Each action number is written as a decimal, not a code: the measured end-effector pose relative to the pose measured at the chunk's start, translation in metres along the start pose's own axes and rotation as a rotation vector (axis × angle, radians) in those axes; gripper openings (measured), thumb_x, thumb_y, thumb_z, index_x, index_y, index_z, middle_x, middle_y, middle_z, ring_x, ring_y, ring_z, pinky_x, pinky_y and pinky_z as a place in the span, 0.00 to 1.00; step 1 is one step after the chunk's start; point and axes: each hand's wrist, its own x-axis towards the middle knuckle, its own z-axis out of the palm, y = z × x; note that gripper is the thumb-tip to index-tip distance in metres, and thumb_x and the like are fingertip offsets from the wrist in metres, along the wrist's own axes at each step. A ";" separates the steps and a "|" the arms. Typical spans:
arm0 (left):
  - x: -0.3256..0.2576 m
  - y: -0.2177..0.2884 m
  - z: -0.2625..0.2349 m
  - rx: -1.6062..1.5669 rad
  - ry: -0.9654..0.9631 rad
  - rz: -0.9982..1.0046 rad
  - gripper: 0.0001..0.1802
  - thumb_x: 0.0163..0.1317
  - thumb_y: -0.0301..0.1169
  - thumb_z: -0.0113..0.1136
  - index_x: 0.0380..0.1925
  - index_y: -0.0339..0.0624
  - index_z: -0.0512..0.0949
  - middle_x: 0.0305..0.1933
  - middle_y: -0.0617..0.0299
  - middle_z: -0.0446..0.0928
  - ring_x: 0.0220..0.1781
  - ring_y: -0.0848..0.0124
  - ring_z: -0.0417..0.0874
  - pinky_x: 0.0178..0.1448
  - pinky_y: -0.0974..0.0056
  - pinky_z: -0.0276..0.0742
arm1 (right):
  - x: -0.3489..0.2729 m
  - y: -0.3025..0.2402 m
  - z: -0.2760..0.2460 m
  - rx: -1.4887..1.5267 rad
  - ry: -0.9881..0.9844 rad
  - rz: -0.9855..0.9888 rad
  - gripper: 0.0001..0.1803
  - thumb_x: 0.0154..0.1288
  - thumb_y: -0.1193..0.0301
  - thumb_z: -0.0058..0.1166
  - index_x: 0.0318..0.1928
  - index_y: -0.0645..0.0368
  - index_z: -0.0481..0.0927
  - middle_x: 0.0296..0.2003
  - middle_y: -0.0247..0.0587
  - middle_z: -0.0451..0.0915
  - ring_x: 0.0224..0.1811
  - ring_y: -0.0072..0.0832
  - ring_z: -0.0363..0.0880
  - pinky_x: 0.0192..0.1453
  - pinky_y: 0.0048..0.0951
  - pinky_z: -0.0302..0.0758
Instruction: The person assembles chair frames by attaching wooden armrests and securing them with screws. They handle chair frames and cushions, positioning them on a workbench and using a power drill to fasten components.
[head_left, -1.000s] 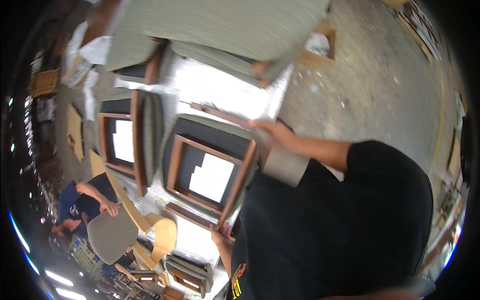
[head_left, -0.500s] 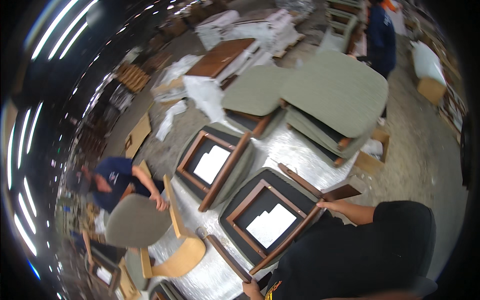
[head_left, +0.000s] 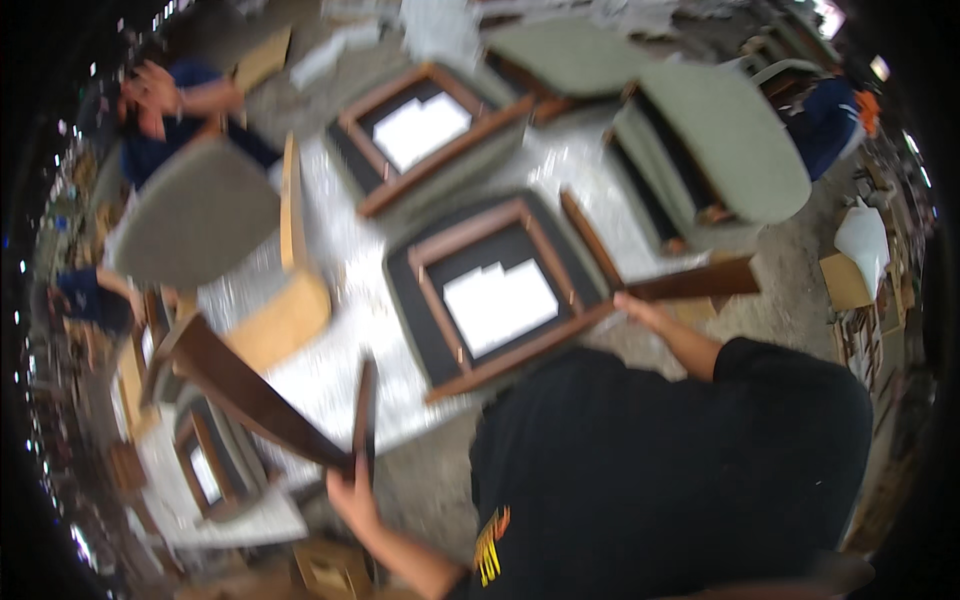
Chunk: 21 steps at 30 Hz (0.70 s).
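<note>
My left hand [head_left: 352, 500] is closed around the joint of a dark brown wooden chair leg frame [head_left: 250, 405], a V-shaped piece spread over the table's near edge. My right hand [head_left: 640, 310] grips a second V-shaped chair leg frame [head_left: 700, 279] where its two parts meet. That one stands beside the corner of an upturned chair seat [head_left: 410, 330]. The seat has a dark underside, a brown wooden frame and a white paper [head_left: 500, 308] lying in it. Motion blurs the picture, and the fingers' undersides are hidden.
Another upturned seat [head_left: 345, 150] lies beyond, with stacked green-grey seats [head_left: 720, 140] at the far right. The table [head_left: 345, 300] is wrapped in clear film. On the left, a person [head_left: 195, 100] is beside a light wooden chair [head_left: 205, 215]. An open carton [head_left: 330, 570] is at lower left.
My left hand has swung left with its leg frame, away from the near seat. My right hand still holds its frame. The view has turned, and the person at left has raised a hand.
</note>
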 end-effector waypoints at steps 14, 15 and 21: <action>0.080 -0.114 0.168 -0.444 -0.108 0.193 0.29 0.62 0.16 0.66 0.64 0.36 0.74 0.60 0.55 0.78 0.64 0.64 0.79 0.73 0.60 0.71 | -0.017 -0.038 0.013 0.151 0.052 0.132 0.44 0.66 0.44 0.70 0.71 0.62 0.73 0.65 0.47 0.77 0.65 0.43 0.78 0.61 0.44 0.80; 0.079 -0.115 0.169 -0.443 -0.108 0.211 0.29 0.61 0.16 0.65 0.64 0.36 0.74 0.61 0.55 0.78 0.64 0.64 0.79 0.73 0.60 0.71 | -0.016 -0.036 0.013 0.147 0.055 0.140 0.44 0.66 0.44 0.70 0.71 0.62 0.73 0.65 0.47 0.77 0.65 0.43 0.79 0.61 0.44 0.80; 0.062 -0.108 0.168 -0.518 -0.199 0.169 0.32 0.59 0.13 0.60 0.66 0.37 0.71 0.63 0.58 0.75 0.65 0.65 0.78 0.73 0.60 0.71 | -0.024 -0.040 0.013 0.132 0.070 0.151 0.44 0.66 0.44 0.70 0.70 0.61 0.74 0.64 0.47 0.78 0.59 0.41 0.84 0.54 0.39 0.84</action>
